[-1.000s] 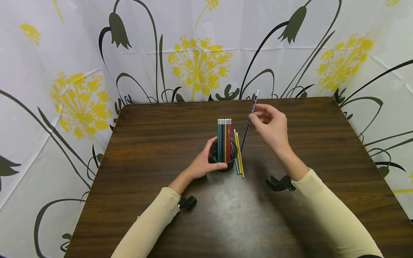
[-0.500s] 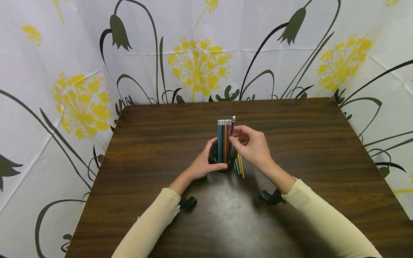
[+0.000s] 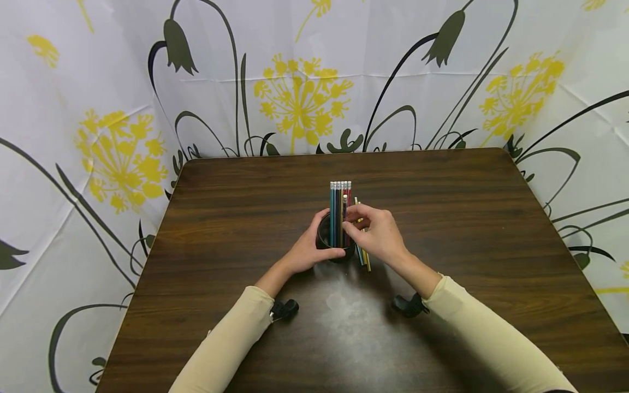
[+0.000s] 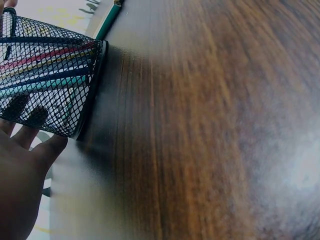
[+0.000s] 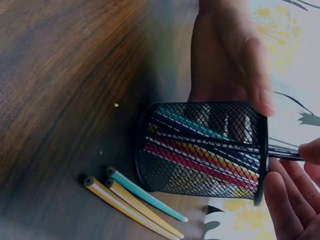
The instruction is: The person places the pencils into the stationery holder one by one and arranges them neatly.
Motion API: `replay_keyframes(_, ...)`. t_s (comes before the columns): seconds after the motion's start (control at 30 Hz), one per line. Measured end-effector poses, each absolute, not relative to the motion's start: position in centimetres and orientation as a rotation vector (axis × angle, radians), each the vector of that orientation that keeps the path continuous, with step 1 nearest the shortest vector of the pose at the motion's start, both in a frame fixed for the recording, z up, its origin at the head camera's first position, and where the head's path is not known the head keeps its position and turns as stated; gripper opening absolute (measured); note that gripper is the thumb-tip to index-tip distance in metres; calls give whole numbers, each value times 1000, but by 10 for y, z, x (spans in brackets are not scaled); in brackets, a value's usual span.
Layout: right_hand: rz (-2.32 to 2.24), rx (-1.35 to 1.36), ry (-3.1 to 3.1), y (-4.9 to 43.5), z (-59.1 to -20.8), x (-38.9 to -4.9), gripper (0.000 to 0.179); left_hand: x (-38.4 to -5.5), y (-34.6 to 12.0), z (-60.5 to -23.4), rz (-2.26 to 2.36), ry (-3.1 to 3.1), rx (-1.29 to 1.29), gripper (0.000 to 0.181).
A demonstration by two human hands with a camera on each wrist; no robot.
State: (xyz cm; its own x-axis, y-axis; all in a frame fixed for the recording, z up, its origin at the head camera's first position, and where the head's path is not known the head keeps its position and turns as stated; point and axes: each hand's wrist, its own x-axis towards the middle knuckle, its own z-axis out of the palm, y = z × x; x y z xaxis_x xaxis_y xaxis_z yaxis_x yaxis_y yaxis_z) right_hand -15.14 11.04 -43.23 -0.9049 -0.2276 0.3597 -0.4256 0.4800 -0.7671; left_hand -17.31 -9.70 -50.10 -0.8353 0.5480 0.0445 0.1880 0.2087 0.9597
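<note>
Right hand [image 3: 377, 233]: pinching dark pencil [image 5: 285, 154] between thumb and fingers. Left hand [image 3: 306, 251]: curled round black mesh pencil cup [image 5: 162, 177]. Possible trouble: snagging on pencil bundle [image 3: 336, 215] if pushed in askew, or tipping cup if gripped too loosely. Dark pencil: at right fingertips, eraser above, lower length inside cup. Just beside cup, on bench [image 3: 236, 202]: two yellow pencils [image 5: 127, 207], one teal pencil [image 5: 145, 193]. Beyond: floral cloth [image 3: 213, 117].

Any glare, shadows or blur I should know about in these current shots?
Head: pale glare on the table, soft shadow beside the right sleeve. Left wrist: glare at the right edge, left hand dark. Right wrist: curtain washed out, table blurry near the wrist, cup mesh fairly crisp.
</note>
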Motion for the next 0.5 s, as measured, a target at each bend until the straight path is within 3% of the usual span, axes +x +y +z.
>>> replay_keyframes(0.23, 1384, 571, -2528, 107, -435, -151, 19, -172, -97, -497, 1657, 2164, 680, 94)
replay_keyframes(0.5, 1357, 546, -2519, 107, -434, -152, 17, -160, -97, -467, 1647, 2164, 697, 92)
